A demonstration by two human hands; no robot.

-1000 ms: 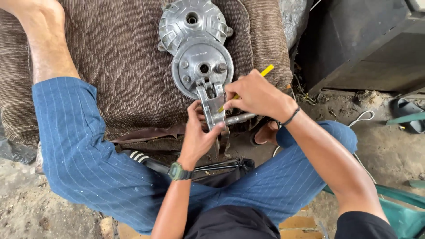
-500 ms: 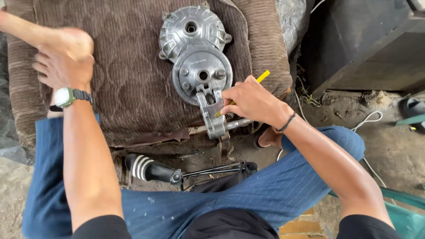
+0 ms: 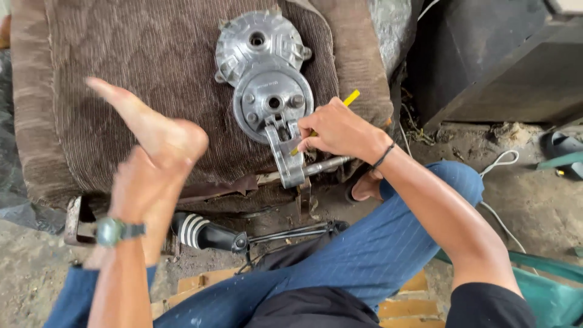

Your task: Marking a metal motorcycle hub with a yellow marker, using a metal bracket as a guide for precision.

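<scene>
Pinching a yellow-handled tool (image 3: 340, 109) in my right hand (image 3: 340, 130), I press its tip against the metal hub assembly (image 3: 270, 100) lying on the brown cushion (image 3: 121, 73). My left hand (image 3: 155, 143) hangs empty above the cushion, fingers together, thumb out.

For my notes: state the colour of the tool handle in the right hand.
Yellow handle, poking out of the right hand; head view.

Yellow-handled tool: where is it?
Head view, right of centre: the yellow-handled tool is in the right hand, tip by the metal arm below the round plate.
</scene>
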